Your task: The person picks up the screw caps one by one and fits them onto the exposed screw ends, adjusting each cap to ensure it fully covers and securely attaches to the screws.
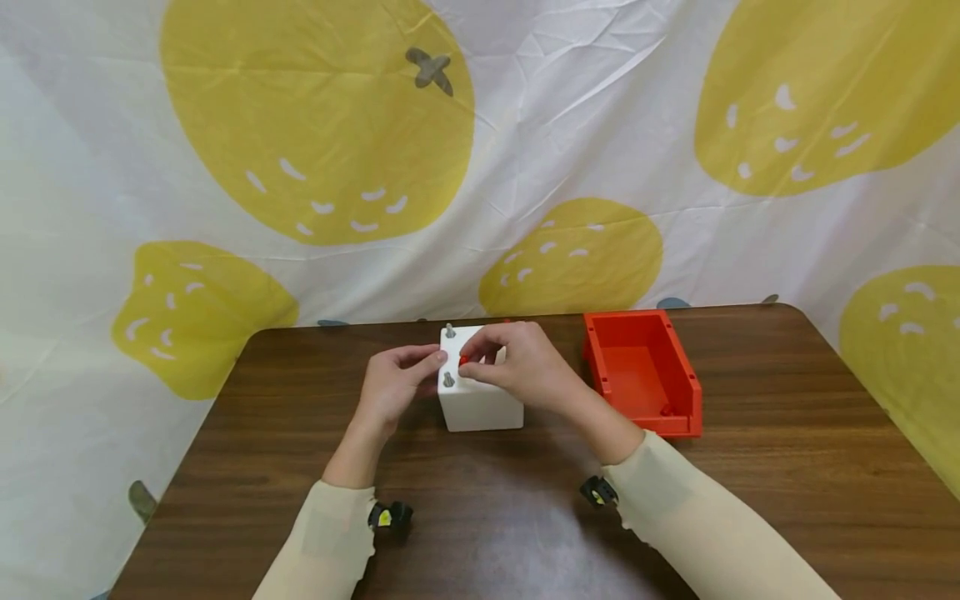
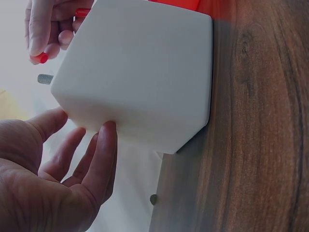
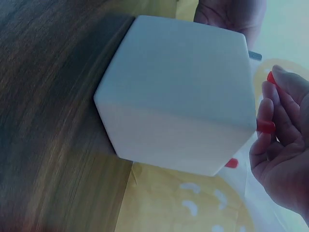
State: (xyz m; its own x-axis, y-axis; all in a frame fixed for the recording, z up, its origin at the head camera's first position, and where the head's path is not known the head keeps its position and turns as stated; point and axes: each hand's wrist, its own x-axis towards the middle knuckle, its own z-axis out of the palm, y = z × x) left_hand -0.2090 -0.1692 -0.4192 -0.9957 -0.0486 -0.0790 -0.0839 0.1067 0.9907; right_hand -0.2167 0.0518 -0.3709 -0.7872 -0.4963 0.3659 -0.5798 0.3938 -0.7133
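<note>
A white block (image 1: 483,410) stands on the table with threaded metal studs (image 1: 448,380) rising from its top. Relaxed, mostly straight fingers of my left hand (image 1: 393,383) touch the block's left side, the thumb at its top edge. My right hand (image 1: 528,362) pinches a small red cap (image 3: 271,77) between thumb and index finger, above the block and apart from the bare stud (image 2: 45,79) seen in the left wrist view. Two more red caps (image 3: 265,126) sit on the block's right-hand side in the right wrist view. My right hand partly hides the block's top.
To the right of the block is a red open bin (image 1: 695,392) with a small red piece (image 1: 667,410) at its near end. A wooden table (image 1: 780,417) lies beneath everything. Behind it hangs a white cloth (image 1: 570,100) with yellow fruit prints.
</note>
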